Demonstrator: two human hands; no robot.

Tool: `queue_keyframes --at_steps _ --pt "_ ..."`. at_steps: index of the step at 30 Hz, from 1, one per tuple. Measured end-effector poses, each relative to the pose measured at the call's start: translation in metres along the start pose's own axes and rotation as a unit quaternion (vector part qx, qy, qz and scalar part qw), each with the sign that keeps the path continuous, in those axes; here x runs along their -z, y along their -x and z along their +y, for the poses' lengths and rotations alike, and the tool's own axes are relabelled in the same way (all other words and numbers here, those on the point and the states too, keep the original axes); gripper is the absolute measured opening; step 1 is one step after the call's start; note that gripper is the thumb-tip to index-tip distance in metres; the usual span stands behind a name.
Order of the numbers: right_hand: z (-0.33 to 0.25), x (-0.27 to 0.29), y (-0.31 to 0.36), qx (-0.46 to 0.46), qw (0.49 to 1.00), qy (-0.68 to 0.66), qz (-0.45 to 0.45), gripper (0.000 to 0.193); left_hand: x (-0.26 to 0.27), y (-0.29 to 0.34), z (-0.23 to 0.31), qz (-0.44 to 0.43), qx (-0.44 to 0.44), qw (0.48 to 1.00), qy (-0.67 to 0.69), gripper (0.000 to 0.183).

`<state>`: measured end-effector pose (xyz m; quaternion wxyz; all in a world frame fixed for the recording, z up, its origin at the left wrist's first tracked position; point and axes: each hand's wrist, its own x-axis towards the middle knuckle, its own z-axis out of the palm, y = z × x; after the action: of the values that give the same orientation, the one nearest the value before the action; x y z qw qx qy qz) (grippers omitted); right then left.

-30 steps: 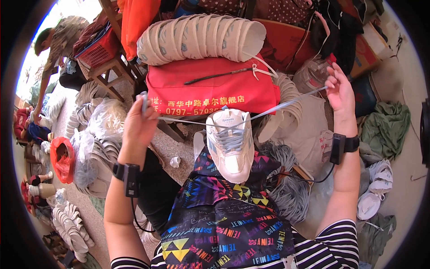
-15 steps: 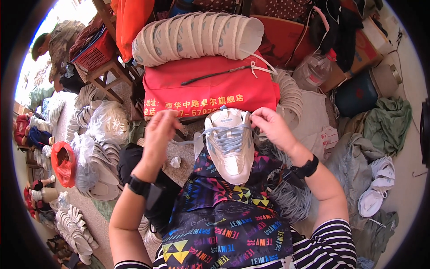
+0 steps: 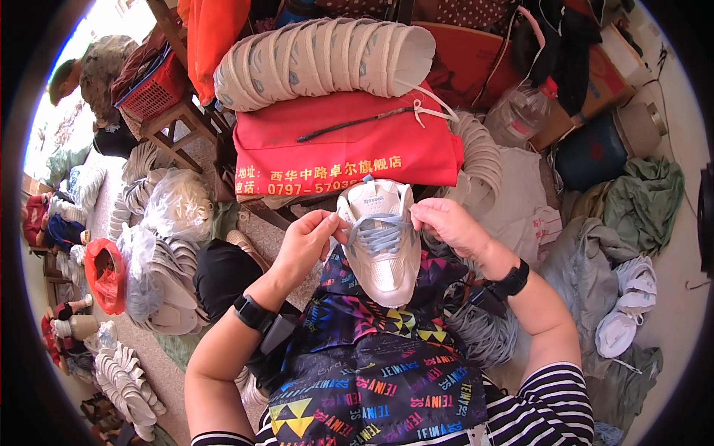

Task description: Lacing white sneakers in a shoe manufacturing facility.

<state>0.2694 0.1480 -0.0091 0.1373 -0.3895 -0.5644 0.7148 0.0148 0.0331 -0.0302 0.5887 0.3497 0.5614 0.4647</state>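
Note:
A white sneaker (image 3: 381, 260) with a pale blue shoelace (image 3: 377, 232) threaded across its tongue rests on my lap, toe toward me. At its left collar edge, the thumb and fingers of my left hand (image 3: 309, 239) are pinched on the lace. On the opposite side, my right hand (image 3: 452, 225) also pinches lace close to the upper eyelets. The fingertips largely cover the lace ends. Beneath the shoe lies a dark apron (image 3: 372, 372) with colourful print.
Ahead stands a stool covered in red cloth (image 3: 335, 149), bearing a nested row of beige shoe uppers (image 3: 312, 67) and a thin dark stick (image 3: 353, 125). Bagged shoe parts (image 3: 178, 208) lie at left; a bundle of grey-blue laces (image 3: 480, 327) hangs at right. Another person (image 3: 100, 74) bends at far left.
My left hand has come right and down from beside the shoe to its edge, closing on the lace. My right hand has lowered slightly at the other side. The lacing looks drawn closer in.

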Motion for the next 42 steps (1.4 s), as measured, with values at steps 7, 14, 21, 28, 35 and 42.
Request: queue_keyframes --at_steps 7,14,21,28,35,42 --pt "-0.01 -0.001 -0.004 -0.023 0.998 0.055 -0.009 0.034 -0.001 0.001 0.002 -0.018 0.046 0.998 -0.047 0.025" --pt "-0.013 -0.017 -0.008 0.216 0.84 0.481 0.126 0.029 -0.008 -0.006 0.004 0.011 0.012 0.998 -0.067 0.024" --pt "-0.033 0.0 -0.005 0.237 0.811 0.534 0.043 0.019 -0.006 -0.016 0.016 -0.024 0.078 0.982 -0.17 0.023" --pt "-0.047 0.012 -0.013 0.237 0.876 0.416 -0.051 0.032 0.003 -0.022 0.027 -0.036 -0.177 0.897 -0.403 0.019" --pt "-0.056 0.02 -0.025 0.238 0.818 0.516 -0.094 0.023 0.019 -0.032 0.047 -0.136 -0.204 0.887 -0.391 0.026" --pt "-0.039 0.017 -0.033 0.27 0.83 0.481 -0.086 0.02 0.016 -0.043 0.044 -0.18 -0.224 0.859 -0.424 0.014"
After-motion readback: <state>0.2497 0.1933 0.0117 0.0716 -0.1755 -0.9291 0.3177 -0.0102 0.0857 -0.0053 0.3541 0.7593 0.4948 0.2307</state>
